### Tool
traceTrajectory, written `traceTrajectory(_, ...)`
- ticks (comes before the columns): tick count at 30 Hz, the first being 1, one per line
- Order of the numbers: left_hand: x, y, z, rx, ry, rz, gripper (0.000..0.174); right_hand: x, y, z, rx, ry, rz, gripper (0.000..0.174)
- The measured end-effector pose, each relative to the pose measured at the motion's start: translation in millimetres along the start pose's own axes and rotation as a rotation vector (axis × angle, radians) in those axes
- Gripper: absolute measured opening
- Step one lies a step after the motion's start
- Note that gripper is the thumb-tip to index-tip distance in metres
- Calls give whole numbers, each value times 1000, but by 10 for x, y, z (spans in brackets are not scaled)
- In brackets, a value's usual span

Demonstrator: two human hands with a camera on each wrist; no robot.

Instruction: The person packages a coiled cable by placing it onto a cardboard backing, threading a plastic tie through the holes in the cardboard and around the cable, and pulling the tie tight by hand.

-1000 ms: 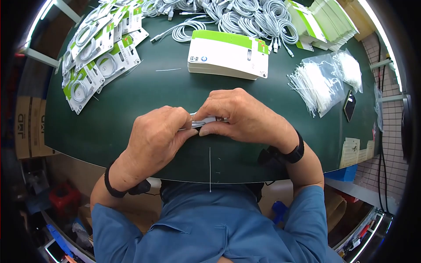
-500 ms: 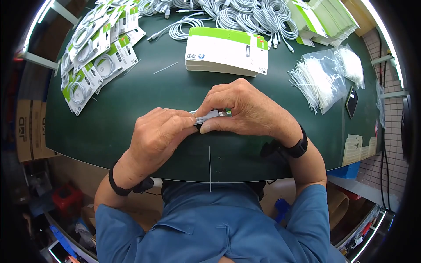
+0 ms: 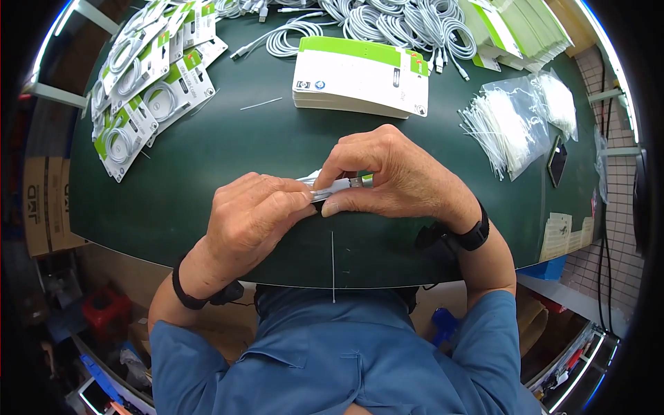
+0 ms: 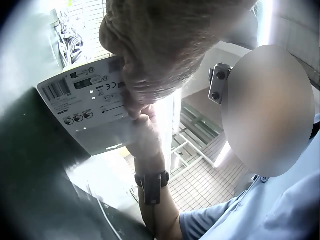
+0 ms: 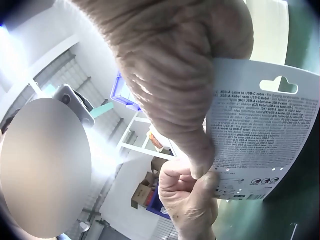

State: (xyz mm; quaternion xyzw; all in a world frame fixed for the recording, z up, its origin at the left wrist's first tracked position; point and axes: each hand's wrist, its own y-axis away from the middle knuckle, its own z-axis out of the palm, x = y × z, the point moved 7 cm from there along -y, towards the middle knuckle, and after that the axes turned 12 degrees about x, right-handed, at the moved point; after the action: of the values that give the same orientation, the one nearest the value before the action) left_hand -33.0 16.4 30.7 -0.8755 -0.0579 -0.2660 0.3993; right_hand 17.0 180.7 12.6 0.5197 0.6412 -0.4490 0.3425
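Observation:
In the head view a white cable end with a metal plug [image 3: 356,182] lies between the two hands, over the middle of the table. The left hand [image 3: 252,211] grips one side of the card and cable; the right hand [image 3: 394,176] pinches the other side, thumb below and fingers above. Both wrist views show the printed back of the card [image 4: 85,105], [image 5: 260,130], with a hang hole at one end. It is held between the left hand [image 4: 155,45] and the right hand [image 5: 175,75]. The card's front is mostly hidden by the fingers.
A stack of green-white cards [image 3: 360,76] stands ahead, coiled cables [image 3: 387,24] behind it. Carded cables [image 3: 162,100] are piled left. Bagged white ties [image 3: 501,124] and a phone [image 3: 557,162] lie right. Single ties [image 3: 333,263] lie near the front edge and ahead.
The right hand has shifted slightly up and right, and more of the metal plug shows between its finger and thumb. The left hand keeps its grip with little movement.

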Motion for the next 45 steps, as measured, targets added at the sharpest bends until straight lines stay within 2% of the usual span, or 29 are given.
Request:
traceTrajectory(6, 15, 40, 9, -20, 5, 5, 32, -6, 26, -11, -16, -2, -42, 24)
traceTrajectory(10, 24, 59, 10, -11, 33, 9, 24, -25, 25, -1, -32, 1, -28, 23)
traceTrajectory(13, 111, 32, 30, -80, 16, 4, 24, -82, 48, 31, -74, 110, -121, 22)
traceTrajectory(18, 140, 78, 59, -46, 26, 22, 24, -88, 72, 28, -92, 116, -165, 21)
traceTrajectory(26, 173, 118, 67, 0, -13, 89, 22, -186, 145, 26, -49, 234, -281, 21)
traceTrajectory(30, 241, 153, 76, -49, -84, 132, 21, -209, 220, 45, -14, 235, -334, 22)
traceTrajectory(37, 269, 226, 94, -21, -146, 186, 21, -326, 410, 135, 126, 433, -471, 30)
traceTrajectory(45, 290, 248, 125, 7, -171, 239, 18, -387, 499, 275, 112, 688, -553, 25)
